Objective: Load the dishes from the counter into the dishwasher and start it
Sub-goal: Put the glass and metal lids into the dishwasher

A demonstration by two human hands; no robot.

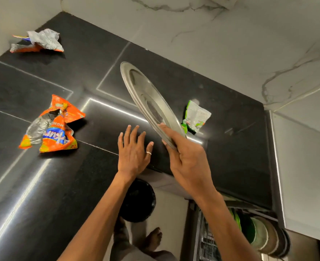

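Note:
A round steel plate (146, 97) is tilted on edge above the black counter (230, 147). My right hand (185, 157) grips its near rim, thumb on the upper face and fingers underneath. My left hand (132, 151) hovers just left of the plate with fingers spread and straight, holding nothing; a ring sits on one finger. Below the counter edge at lower right, a wire dishwasher rack (208, 243) holds upright plates (258, 234), green and pale ones.
Crumpled orange snack wrappers (52, 127) lie on the counter at left, another wrapper (38, 41) at the far corner, a green-white packet (196, 115) behind the plate. A black round bin (138, 200) stands on the floor beside my feet. Marble wall runs behind.

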